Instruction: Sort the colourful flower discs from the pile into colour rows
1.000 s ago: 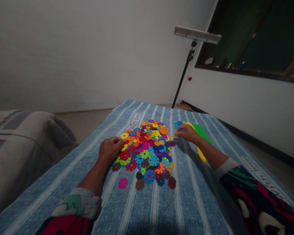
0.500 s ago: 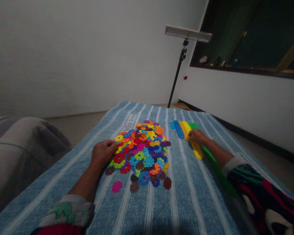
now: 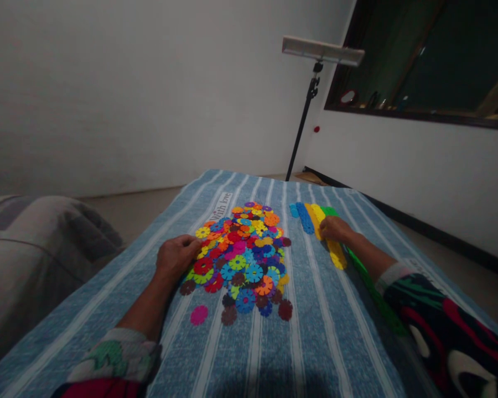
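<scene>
A heap of flat, notched plastic discs (image 3: 237,262) in many colours lies on the striped cloth. My left hand (image 3: 177,257) rests at the heap's left edge, fingers closed together with their tips by some yellow discs; what they pinch is hidden. To the right, discs are laid overlapping in rows by colour: light blue (image 3: 294,210), blue (image 3: 305,218), orange-yellow (image 3: 312,216), yellow (image 3: 337,256) and a long green row (image 3: 367,282). My right hand (image 3: 336,229) is closed over the middle of the yellow row, fingertips on its yellow discs. My right forearm covers part of the green row.
Blue-and-white striped cloth (image 3: 149,354) covers the table. A single pink disc (image 3: 198,315) lies before the heap. A grey cloth-covered seat (image 3: 37,265) stands at left. Behind the table are a lamp stand (image 3: 301,132) and a dark window (image 3: 423,61).
The view has tilted slightly, so everything sits a little differently in the picture. Both hands keep nearly the same places at the heap and the yellow row.
</scene>
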The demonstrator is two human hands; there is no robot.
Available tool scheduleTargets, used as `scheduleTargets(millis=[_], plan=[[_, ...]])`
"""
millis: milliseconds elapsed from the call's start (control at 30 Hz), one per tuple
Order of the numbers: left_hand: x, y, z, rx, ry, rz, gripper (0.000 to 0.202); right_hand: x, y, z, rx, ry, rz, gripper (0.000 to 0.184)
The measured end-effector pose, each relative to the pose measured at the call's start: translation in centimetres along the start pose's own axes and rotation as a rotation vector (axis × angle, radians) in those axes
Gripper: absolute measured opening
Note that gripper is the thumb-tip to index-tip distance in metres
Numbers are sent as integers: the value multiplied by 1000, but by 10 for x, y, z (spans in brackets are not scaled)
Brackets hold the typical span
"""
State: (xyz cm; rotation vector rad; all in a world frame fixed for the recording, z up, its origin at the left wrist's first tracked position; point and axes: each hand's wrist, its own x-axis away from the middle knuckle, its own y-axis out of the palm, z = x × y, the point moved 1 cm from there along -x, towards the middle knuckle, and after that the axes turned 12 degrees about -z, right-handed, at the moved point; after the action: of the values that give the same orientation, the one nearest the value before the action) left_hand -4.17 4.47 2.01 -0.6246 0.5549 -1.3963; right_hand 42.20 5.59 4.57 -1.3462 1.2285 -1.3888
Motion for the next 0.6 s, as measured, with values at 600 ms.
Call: scheduleTargets(millis=[600], plan=[[1,-1,3,-16,2,-14,33,10,3,0,84,-29,14,23]])
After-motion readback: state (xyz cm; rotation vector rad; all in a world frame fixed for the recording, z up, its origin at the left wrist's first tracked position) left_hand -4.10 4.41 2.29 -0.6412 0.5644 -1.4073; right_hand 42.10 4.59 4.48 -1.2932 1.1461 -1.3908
